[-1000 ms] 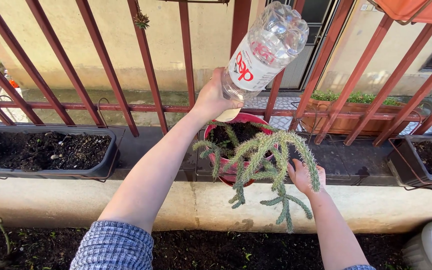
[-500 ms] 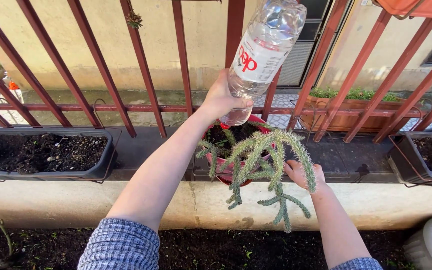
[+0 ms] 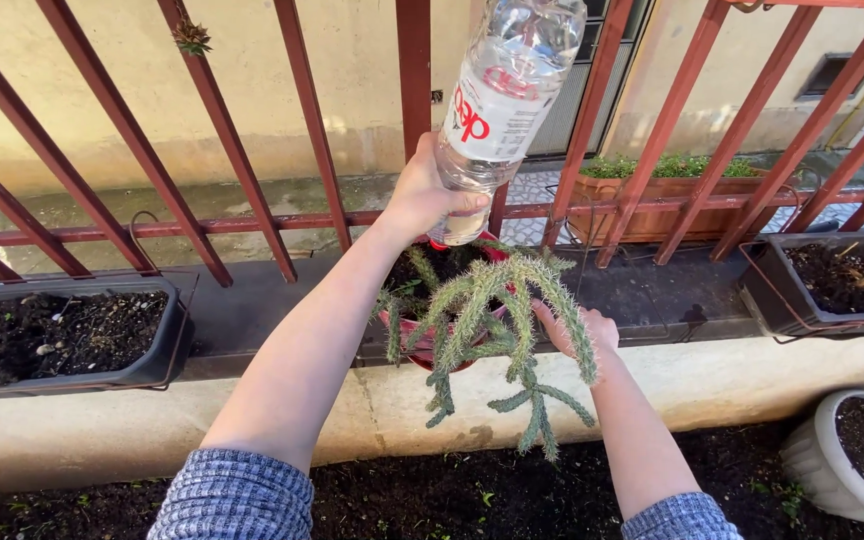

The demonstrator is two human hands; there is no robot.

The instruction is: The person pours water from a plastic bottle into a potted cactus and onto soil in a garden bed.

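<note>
A pale concrete ledge [image 3: 252, 420] runs beneath a red metal railing, carrying a row of planters: a dark trough of soil [image 3: 52, 335] at its left end, a red pot [image 3: 432, 345] with a trailing spiny cactus [image 3: 497, 320] at the centre, another dark trough [image 3: 832, 285] at its right end.

Dark soil-filled planter [image 3: 57, 345], red railing [image 3: 214, 135]
</note>
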